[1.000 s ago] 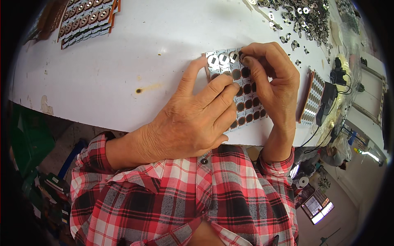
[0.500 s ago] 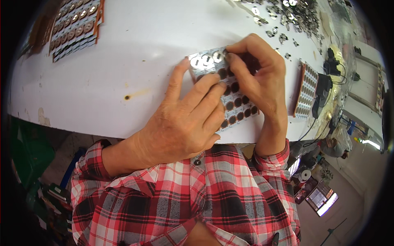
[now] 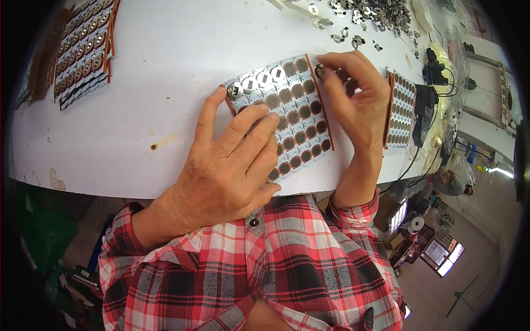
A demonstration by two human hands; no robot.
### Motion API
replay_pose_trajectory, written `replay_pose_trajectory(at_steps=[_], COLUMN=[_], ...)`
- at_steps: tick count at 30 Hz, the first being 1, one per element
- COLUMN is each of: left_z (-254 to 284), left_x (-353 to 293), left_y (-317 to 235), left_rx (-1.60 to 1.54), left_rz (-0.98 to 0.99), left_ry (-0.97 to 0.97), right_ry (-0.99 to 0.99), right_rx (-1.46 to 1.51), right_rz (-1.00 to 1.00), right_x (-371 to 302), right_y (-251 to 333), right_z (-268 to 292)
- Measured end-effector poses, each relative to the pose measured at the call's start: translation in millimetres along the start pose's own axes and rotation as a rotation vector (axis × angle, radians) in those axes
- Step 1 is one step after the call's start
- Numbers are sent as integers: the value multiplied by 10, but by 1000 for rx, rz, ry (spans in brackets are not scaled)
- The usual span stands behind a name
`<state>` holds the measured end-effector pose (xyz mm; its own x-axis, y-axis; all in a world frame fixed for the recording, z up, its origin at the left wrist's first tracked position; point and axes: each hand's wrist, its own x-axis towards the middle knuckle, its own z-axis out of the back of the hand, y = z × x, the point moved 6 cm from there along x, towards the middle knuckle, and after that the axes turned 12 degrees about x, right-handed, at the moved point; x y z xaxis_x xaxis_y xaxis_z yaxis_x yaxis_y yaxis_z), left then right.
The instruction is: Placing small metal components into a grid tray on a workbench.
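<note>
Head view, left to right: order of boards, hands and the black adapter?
Stacked boards → left hand → disc-dotted board sheet → right hand → second board stack → black adapter.

Left hand (image 3: 221, 165) hides part of the board panel (image 3: 298, 90). Small dark piece (image 3: 318, 70) in right hand (image 3: 372, 91): mostly covered, can't identify. Metal clip pile (image 3: 381, 16) beyond right hand: cropped by top edge.
</note>
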<state>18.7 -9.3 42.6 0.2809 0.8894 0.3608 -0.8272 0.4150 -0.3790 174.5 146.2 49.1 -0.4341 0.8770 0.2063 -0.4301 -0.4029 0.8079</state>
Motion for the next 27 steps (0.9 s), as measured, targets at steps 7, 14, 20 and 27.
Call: replay_pose_trajectory(at_steps=[7,14,20,27], left_z=[50,22,15,21], left_x=[13,6,16,-8], left_y=[30,31,13,25], left_rx=[-30,-29,-43,-35], left_rz=[-4,-1,7,19], left_ry=[31,48,10,12], right_ry=[138,33,81,39], right_rx=[-173,-51,32,273], right_rz=[204,79,0,-104], right_x=[36,15,33,19], right_y=[39,-7,-63,-24], right_z=[-69,83,108,44])
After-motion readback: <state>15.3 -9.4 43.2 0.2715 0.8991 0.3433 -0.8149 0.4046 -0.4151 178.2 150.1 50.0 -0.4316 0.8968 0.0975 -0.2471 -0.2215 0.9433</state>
